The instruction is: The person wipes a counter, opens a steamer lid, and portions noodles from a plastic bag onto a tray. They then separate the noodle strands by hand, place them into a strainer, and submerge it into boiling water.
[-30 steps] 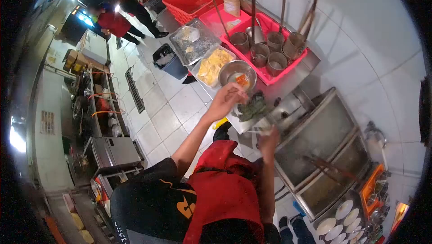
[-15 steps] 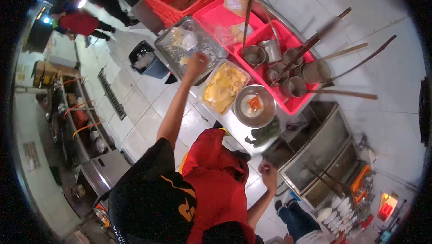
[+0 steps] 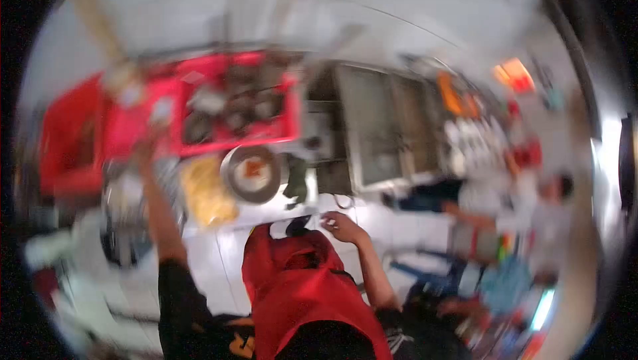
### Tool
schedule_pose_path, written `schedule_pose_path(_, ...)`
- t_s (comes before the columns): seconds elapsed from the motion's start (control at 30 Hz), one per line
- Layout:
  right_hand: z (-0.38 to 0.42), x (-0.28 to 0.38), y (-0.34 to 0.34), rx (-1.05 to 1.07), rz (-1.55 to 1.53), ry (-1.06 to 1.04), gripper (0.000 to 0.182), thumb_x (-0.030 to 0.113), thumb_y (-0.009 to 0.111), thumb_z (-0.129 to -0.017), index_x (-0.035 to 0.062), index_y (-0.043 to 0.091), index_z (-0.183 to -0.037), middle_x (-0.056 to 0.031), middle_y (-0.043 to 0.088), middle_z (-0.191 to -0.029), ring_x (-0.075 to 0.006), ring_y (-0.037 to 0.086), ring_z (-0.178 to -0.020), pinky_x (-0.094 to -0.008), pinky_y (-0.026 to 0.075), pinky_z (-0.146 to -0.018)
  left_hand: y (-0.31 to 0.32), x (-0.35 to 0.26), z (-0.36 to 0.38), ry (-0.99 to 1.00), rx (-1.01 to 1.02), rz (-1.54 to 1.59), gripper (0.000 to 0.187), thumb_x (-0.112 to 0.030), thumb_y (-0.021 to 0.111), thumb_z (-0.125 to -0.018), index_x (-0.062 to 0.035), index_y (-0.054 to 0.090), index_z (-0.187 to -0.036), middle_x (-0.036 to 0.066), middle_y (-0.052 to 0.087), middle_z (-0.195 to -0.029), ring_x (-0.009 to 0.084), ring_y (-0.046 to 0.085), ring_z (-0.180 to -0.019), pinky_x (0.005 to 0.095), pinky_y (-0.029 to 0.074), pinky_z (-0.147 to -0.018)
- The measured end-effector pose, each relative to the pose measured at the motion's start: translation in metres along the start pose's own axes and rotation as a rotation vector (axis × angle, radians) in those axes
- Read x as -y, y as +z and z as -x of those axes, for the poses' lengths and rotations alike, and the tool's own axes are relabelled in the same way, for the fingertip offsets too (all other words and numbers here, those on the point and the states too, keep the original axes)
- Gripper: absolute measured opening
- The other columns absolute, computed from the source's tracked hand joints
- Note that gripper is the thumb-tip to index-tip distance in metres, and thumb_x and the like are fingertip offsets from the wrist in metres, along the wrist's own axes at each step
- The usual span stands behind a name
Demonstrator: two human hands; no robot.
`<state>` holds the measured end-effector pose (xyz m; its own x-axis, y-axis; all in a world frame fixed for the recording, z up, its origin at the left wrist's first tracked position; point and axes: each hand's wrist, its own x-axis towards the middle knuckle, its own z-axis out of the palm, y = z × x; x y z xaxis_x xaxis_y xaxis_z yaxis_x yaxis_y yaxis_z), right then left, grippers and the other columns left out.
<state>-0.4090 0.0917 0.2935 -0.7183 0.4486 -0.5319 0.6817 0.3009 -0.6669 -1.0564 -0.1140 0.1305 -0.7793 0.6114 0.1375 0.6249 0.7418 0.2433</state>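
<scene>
Motion blurs most of the view. My left hand (image 3: 149, 144) reaches over the edge between the metal tray (image 3: 123, 190) and the pink tray (image 3: 126, 135); its fingers are smeared, beside a small whitish thing (image 3: 161, 111). My right hand (image 3: 340, 226) is just off the counter's front edge, its fingers loosely apart and nothing visible in it. Between the hands stand a container of yellow food (image 3: 209, 190) and a metal bowl (image 3: 230, 187) with something white and orange inside. Dark green leaves (image 3: 296, 177) lie right of the bowl.
A pink bin (image 3: 290, 111) holds several metal cups, beside a red crate (image 3: 66, 137) at the left. Right of the counter are metal-framed basins (image 3: 375, 127) and stacked white dishes (image 3: 468, 137). Several people are at the lower right, one in a blue top (image 3: 508, 287).
The view has swung round, bringing more people into sight at the right. My left hand has shifted from over the metal tray toward the pink tray. My right hand is nearer the counter edge.
</scene>
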Motion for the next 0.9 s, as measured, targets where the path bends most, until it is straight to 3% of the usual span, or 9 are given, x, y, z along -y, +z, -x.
schedule_pose_path(0.33, 0.025, -0.022, 0.027, -0.096, -0.042, 0.011, 0.03, 0.023, 0.06, -0.088, 0.0023, 0.06, -0.11, -0.0202, 0.062, -0.104, -0.0364, 0.059, -0.101, -0.0425, 0.048, -0.087, -0.066, 0.045, 0.028, -0.166, -0.013, 1.374, 0.067, -0.047, 0.054, -0.09, -0.0082, 0.039, -0.143, 0.016, 0.043, -0.143, 0.0313, 0.048, -0.124, 0.0485, 0.041, -0.1)
schedule_pose_path(0.4, 0.023, -0.009, 0.022, -0.053, -0.045, -0.006, 0.03, 0.023, 0.06, -0.089, 0.0018, 0.06, -0.11, -0.0197, 0.062, -0.105, -0.0367, 0.059, -0.101, -0.0424, 0.047, -0.088, -0.098, 0.067, 0.052, 0.14, 0.124, 0.782, 0.06, -0.038, 0.047, -0.098, -0.0106, 0.032, -0.148, 0.012, 0.04, -0.145, 0.0287, 0.046, -0.124, 0.0465, 0.041, -0.099)
schedule_pose_path(0.47, 0.012, -0.007, 0.026, 0.001, -0.045, -0.031, 0.031, 0.024, 0.06, -0.089, 0.0013, 0.059, -0.11, -0.0192, 0.061, -0.106, -0.0369, 0.058, -0.101, -0.0424, 0.047, -0.089, -0.191, -0.074, 0.115, -0.395, 0.089, 1.04, 0.06, -0.039, 0.048, -0.097, -0.0114, 0.033, -0.147, 0.009, 0.044, -0.141, 0.0272, 0.046, -0.124, 0.0445, 0.042, -0.098)
schedule_pose_path(0.6, -0.014, 0.021, 0.05, 0.048, -0.241, -0.419, 0.04, 0.024, 0.069, -0.083, -0.0004, 0.056, -0.112, -0.0189, 0.059, -0.109, -0.0352, 0.056, -0.106, -0.0437, 0.044, -0.092, -0.221, -0.147, 0.194, -0.501, 0.319, 1.117, 0.052, -0.037, 0.054, -0.094, -0.0109, 0.045, -0.139, 0.009, 0.052, -0.132, 0.0225, 0.052, -0.114, 0.0403, 0.046, -0.087)
schedule_pose_path(0.67, 0.008, 0.062, 0.048, -0.249, -0.28, -0.685, 0.053, 0.027, 0.074, -0.077, -0.0002, 0.052, -0.117, -0.0181, 0.057, -0.113, -0.0344, 0.053, -0.111, -0.0442, 0.043, -0.095, -0.192, -0.157, 0.241, -0.534, 0.38, 1.139, 0.047, -0.036, 0.056, -0.095, -0.0083, 0.049, -0.132, 0.006, 0.058, -0.117, 0.0167, 0.057, -0.096, 0.0346, 0.048, -0.077)
schedule_pose_path(0.7, 0.009, 0.061, 0.055, -0.26, -0.277, -0.688, 0.053, 0.027, 0.074, -0.077, -0.0002, 0.052, -0.117, -0.0181, 0.057, -0.113, -0.0344, 0.053, -0.111, -0.0442, 0.043, -0.095, -0.181, -0.179, 0.26, -0.523, 0.381, 1.142, 0.047, -0.036, 0.056, -0.095, -0.0083, 0.049, -0.132, 0.006, 0.058, -0.117, 0.0167, 0.057, -0.096, 0.0346, 0.048, -0.077)
schedule_pose_path(0.8, 0.018, 0.054, 0.055, -0.497, -0.356, -0.907, 0.062, 0.028, 0.076, -0.072, 0.001, 0.049, -0.122, -0.0167, 0.056, -0.115, -0.0359, 0.05, -0.114, -0.0438, 0.041, -0.097, -0.175, -0.261, 0.318, 0.02, 0.455, 0.896, 0.043, -0.034, 0.057, -0.095, -0.005, 0.053, -0.125, 0.008, 0.06, -0.104, 0.0164, 0.058, -0.084, 0.0305, 0.05, -0.066)
schedule_pose_path(0.83, 0.028, 0.051, 0.042, -0.417, -0.247, -0.816, 0.059, 0.025, 0.075, -0.072, 0.002, 0.051, -0.12, -0.0165, 0.056, -0.114, -0.0366, 0.052, -0.112, -0.0433, 0.042, -0.095, -0.182, -0.295, 0.333, 0.131, 0.458, 0.844, 0.042, -0.034, 0.058, -0.095, -0.0044, 0.054, -0.124, 0.008, 0.06, -0.101, 0.0164, 0.058, -0.081, 0.0297, 0.05, -0.064)
schedule_pose_path(0.9, 0.049, 0.03, 0.014, -0.353, -0.133, -0.727, 0.056, 0.022, 0.075, -0.071, 0.0031, 0.053, -0.119, -0.0162, 0.057, -0.113, -0.0372, 0.053, -0.109, -0.0428, 0.044, -0.094, -0.215, -0.383, 0.342, -0.405, 0.829, 1.278, 0.031, -0.028, 0.06, -0.094, -0.0046, 0.055, -0.113, 0.002, 0.055, -0.089, 0.0074, 0.051, -0.068, 0.021, 0.038, -0.05)
